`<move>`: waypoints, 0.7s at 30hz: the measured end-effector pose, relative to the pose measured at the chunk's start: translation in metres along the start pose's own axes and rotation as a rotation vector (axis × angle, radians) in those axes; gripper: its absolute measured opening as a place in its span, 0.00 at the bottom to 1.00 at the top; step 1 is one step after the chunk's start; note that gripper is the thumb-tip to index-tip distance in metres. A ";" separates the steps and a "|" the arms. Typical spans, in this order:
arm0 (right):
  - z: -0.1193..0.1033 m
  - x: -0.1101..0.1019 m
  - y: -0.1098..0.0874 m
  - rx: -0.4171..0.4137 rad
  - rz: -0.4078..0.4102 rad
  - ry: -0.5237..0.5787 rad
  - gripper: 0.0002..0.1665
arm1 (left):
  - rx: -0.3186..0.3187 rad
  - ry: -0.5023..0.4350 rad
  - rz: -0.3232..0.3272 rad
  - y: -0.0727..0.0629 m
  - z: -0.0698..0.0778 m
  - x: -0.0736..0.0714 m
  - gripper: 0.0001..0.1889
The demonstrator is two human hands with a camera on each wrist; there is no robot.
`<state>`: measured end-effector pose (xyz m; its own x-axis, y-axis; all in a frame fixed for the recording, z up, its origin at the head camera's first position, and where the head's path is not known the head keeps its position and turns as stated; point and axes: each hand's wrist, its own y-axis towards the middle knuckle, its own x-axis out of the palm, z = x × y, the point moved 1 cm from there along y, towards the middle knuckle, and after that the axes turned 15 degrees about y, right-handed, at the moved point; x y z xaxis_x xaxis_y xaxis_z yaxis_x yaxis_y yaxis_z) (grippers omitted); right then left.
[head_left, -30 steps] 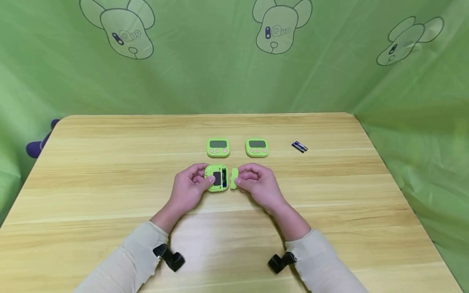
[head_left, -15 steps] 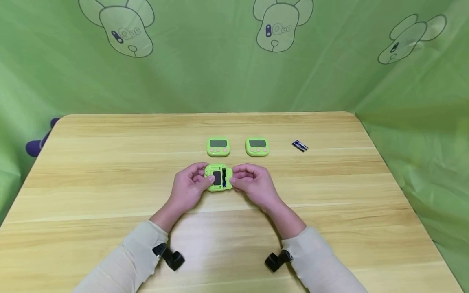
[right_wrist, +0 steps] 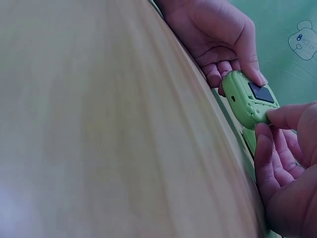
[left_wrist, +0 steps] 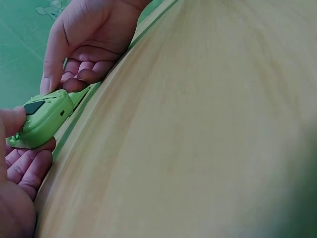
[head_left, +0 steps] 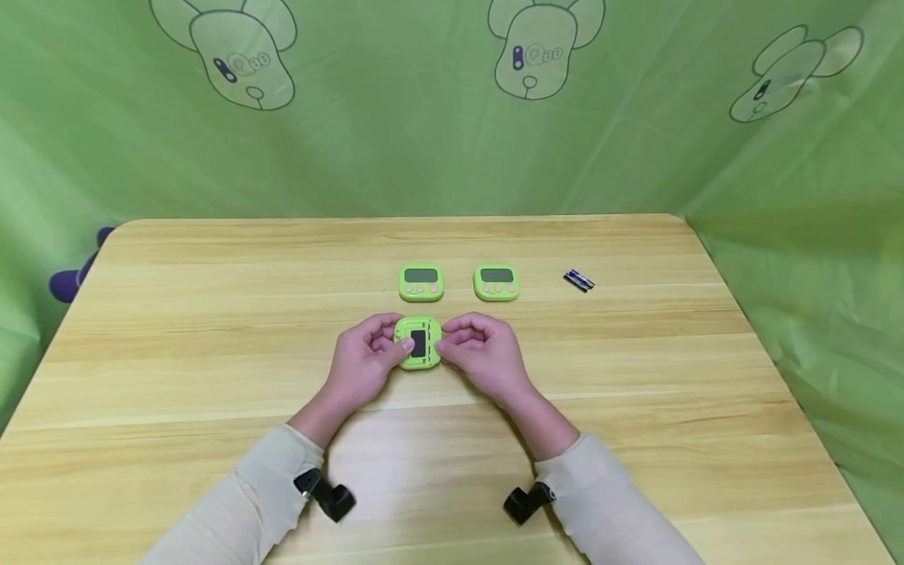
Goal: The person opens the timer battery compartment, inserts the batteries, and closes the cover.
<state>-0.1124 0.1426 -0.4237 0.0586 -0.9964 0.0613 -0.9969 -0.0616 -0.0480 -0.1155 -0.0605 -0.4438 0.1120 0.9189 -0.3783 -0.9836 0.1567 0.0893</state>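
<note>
My left hand (head_left: 363, 362) grips a small green digital timer (head_left: 418, 343), its back turned up, thumb lying by the dark rectangle on the back. At the timer's right side, my right hand (head_left: 490, 357) pinches the green battery cover (right_wrist: 260, 111) between thumb and fingers. The cover lies over the battery slot, so the battery inside is hidden. In the left wrist view the timer's rounded edge (left_wrist: 47, 126) shows, held between both hands above the table.
Two more green timers, a left one (head_left: 421, 283) and a right one (head_left: 496, 283), lie screen up beyond my hands. Two dark blue batteries (head_left: 579, 281) lie farther right on the wooden table (head_left: 212, 329). A green curtain (head_left: 395, 157) hangs behind.
My right hand has moved left, bringing the battery cover from beside the timer onto its slot, and the battery is now covered. The left hand has kept its hold.
</note>
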 end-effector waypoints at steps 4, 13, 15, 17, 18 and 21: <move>0.001 0.001 -0.001 -0.037 0.004 -0.005 0.13 | 0.011 -0.007 0.003 0.000 0.000 -0.001 0.19; 0.002 0.001 0.002 -0.017 -0.026 0.032 0.10 | -0.018 0.019 0.009 0.001 0.001 0.000 0.18; 0.002 -0.001 0.003 0.033 -0.038 0.070 0.08 | -0.033 0.028 0.002 0.001 0.002 0.000 0.18; 0.002 -0.002 0.005 0.076 -0.053 0.103 0.06 | -0.039 0.031 -0.004 0.002 0.001 0.001 0.19; 0.002 -0.003 0.006 0.093 -0.062 0.109 0.07 | -0.038 0.029 -0.006 0.002 0.001 0.001 0.19; 0.000 -0.005 0.008 0.146 -0.096 0.109 0.11 | -0.033 0.018 -0.008 0.001 0.001 0.000 0.19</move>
<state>-0.1206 0.1473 -0.4247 0.1394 -0.9739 0.1794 -0.9684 -0.1719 -0.1807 -0.1164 -0.0594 -0.4425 0.1177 0.9108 -0.3958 -0.9868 0.1518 0.0559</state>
